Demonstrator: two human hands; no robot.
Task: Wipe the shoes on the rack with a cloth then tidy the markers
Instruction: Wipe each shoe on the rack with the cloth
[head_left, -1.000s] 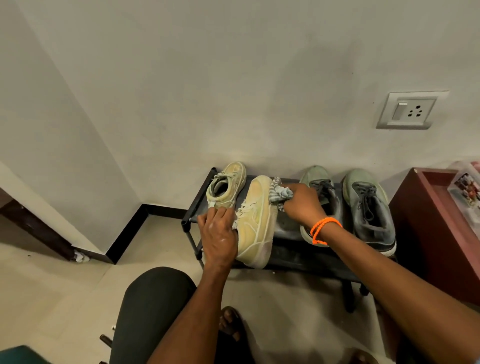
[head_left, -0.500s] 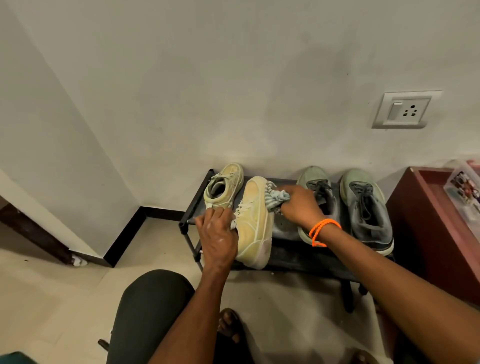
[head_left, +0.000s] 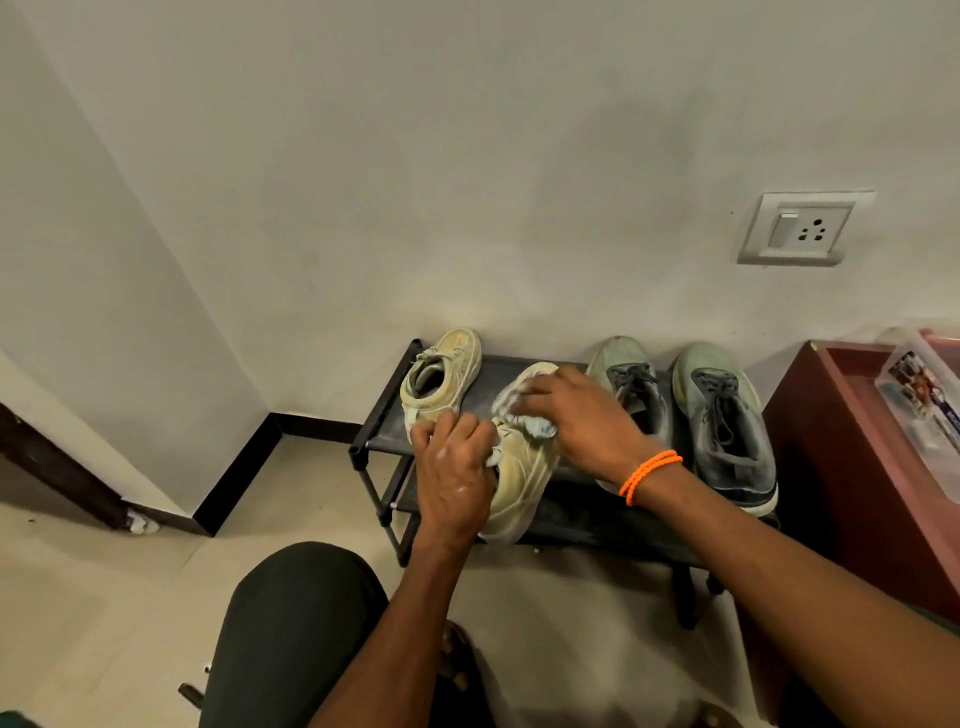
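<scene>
A low black shoe rack (head_left: 582, 525) stands against the wall. On it sit two cream sneakers and two grey-green sneakers. My left hand (head_left: 454, 473) grips the nearer cream sneaker (head_left: 522, 491) at its heel and laces, tilting it on its side. My right hand (head_left: 576, 415), with an orange band at the wrist, presses a pale grey cloth (head_left: 519, 413) onto that sneaker's upper. The other cream sneaker (head_left: 441, 379) stands upright at the rack's left end. The grey-green pair (head_left: 727, 421) rests on the right. No markers can be made out.
A dark red cabinet (head_left: 852, 467) stands right of the rack, with a clear plastic box (head_left: 919, 400) on top. A wall socket (head_left: 797, 228) is above. My knee in dark trousers (head_left: 291, 623) is in front. Tiled floor lies to the left.
My right hand has slid the cloth from the sneaker's toe side back toward the laces, nearer my left hand. My left hand keeps its hold.
</scene>
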